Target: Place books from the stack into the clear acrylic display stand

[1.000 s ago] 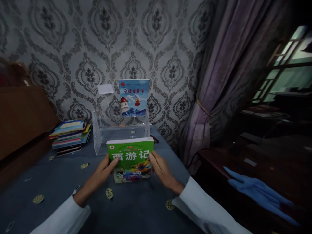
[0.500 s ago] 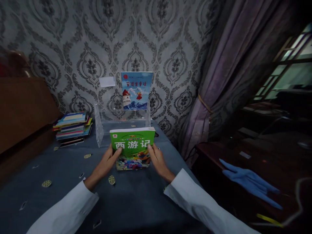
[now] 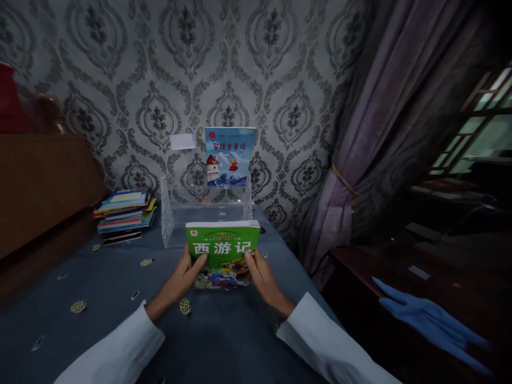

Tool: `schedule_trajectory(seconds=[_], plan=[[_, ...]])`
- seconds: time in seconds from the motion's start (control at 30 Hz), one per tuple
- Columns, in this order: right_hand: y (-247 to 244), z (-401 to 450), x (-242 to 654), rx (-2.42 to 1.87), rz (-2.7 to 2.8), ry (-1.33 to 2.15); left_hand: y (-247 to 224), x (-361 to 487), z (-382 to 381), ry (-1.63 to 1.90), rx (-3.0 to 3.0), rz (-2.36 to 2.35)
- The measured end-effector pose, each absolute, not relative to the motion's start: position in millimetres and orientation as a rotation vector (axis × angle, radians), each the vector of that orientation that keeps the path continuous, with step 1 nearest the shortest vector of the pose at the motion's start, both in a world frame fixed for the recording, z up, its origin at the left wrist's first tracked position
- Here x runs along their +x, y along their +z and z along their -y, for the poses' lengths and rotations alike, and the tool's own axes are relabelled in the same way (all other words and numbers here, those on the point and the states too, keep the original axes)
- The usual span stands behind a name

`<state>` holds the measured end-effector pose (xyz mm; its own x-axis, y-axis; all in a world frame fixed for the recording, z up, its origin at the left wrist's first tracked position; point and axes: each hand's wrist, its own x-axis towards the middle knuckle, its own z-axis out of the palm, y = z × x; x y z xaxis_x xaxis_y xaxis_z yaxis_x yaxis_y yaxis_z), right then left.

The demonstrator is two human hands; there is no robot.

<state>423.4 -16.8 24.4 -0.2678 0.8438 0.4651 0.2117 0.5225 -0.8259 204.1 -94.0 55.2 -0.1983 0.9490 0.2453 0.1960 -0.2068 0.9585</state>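
Between my two hands is a green book [image 3: 224, 261] with white characters and a colourful picture on its cover, facing me and held upright. My left hand [image 3: 184, 274] grips its left edge, thumb on the front cover. On the right edge, my right hand [image 3: 264, 274] does the same; the fingers behind the book are hidden. Beyond it stands a clear acrylic rack [image 3: 167, 213], partly covered by the green book. A blue book [image 3: 231, 160] with red characters leans upright in the rack's upper right part.
A stack of books [image 3: 126, 213] lies left of the rack, beside a brown wooden panel [image 3: 44, 186]. A white card [image 3: 182, 141] shows above the rack. Rightward are a tied purple curtain [image 3: 340, 176] and a dark red surface with a blue glove [image 3: 432, 322]. Patterned cloth covers the table [image 3: 108, 330].
The whole view has shifted, so everything appears slightly lower and further right. Both hands keep their hold on the green book, and the blue book stays in the rack.
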Motion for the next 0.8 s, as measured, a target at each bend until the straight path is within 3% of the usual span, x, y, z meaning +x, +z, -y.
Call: schedule_trajectory(seconds=[0.3,0.8], plan=[[50,26,430,-0.849,1.761,0.935,81,206,108,1.286,1.473,-1.432],[55,36,425,-0.882,1.764,0.797,67,206,105,1.270,1.154,-1.496]])
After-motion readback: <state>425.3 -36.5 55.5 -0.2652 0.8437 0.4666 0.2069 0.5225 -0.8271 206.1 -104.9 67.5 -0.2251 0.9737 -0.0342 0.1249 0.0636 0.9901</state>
